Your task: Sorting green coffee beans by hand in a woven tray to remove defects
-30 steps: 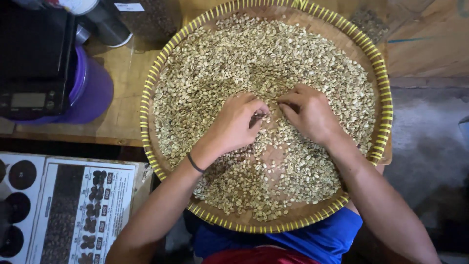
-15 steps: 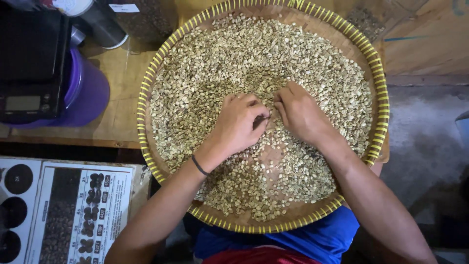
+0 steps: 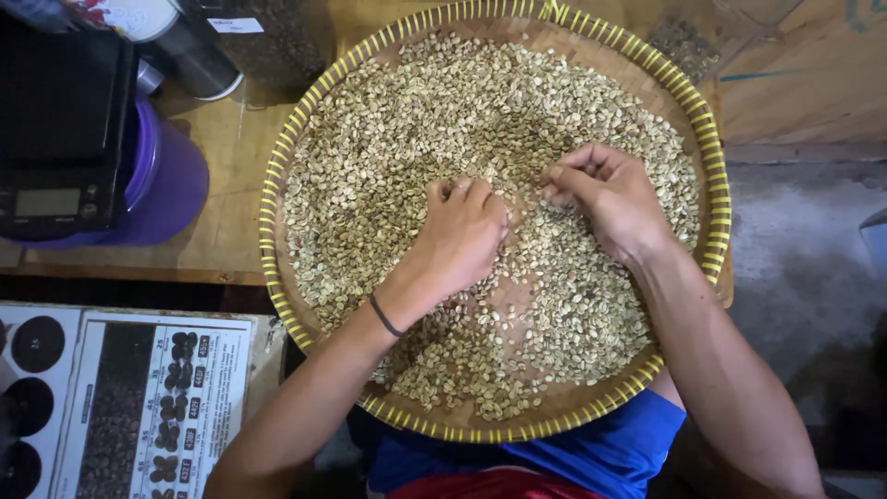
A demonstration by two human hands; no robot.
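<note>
A round woven tray with a yellow-banded rim point(image 3: 274, 189) holds a wide layer of pale green coffee beans point(image 3: 416, 111). Both my hands rest in its middle. My left hand point(image 3: 462, 236), a dark band on its wrist, is curled into a loose fist with the knuckles pressed into the beans; anything inside it is hidden. A little to the right and further back, my right hand point(image 3: 614, 199) lies on the beans with bent, slightly spread fingers, its thumb pointing left. A narrow strip of beans separates the two hands.
The tray lies on a wooden tabletop point(image 3: 231, 176) and juts over its near edge above my lap. A purple tub point(image 3: 171, 180) carrying a black digital scale point(image 3: 60, 129) stands at the left, dark canisters point(image 3: 199, 51) behind it. A printed bean chart point(image 3: 157, 397) lies lower left.
My right hand has slid to the right and away from me, opening a gap from the left hand. My left hand has closed further and pressed down into the beans.
</note>
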